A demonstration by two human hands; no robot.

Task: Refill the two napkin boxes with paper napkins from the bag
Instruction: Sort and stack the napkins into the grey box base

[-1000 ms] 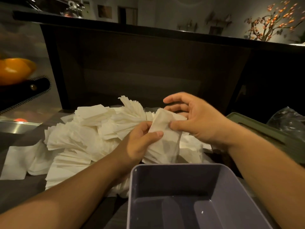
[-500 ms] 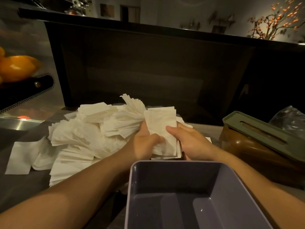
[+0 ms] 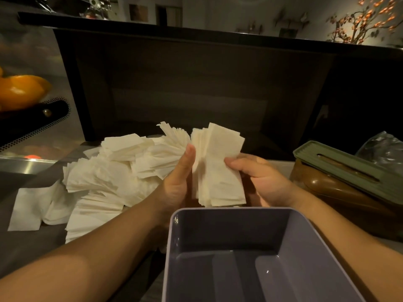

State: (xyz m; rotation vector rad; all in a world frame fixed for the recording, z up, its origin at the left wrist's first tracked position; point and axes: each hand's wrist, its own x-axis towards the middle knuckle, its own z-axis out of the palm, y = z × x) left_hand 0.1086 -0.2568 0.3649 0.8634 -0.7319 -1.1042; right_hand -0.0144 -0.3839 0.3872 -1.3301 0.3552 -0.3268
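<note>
A stack of white napkins point(image 3: 220, 168) stands upright between my hands, just beyond the far rim of the open grey napkin box point(image 3: 231, 236), which has nothing in it. My left hand point(image 3: 178, 184) grips the stack's left side, thumb pointing up. My right hand point(image 3: 259, 179) holds its right side, thumb on the front. A large loose pile of napkins point(image 3: 104, 177) spreads over the table to the left. A second napkin box point(image 3: 349, 184), amber with a green slotted lid, sits to the right. A clear plastic bag point(image 3: 383, 149) lies behind it.
A dark counter wall point(image 3: 196, 83) rises right behind the table. Oranges point(image 3: 19, 90) sit in a dark basket at the far left above a metal ledge point(image 3: 24, 164). A single flat napkin point(image 3: 26, 212) lies at the table's left edge.
Both hands gathered a bundle of napkins out of the pile and lifted it. The stack now stands taller and squarer between the hands, closer to the grey box.
</note>
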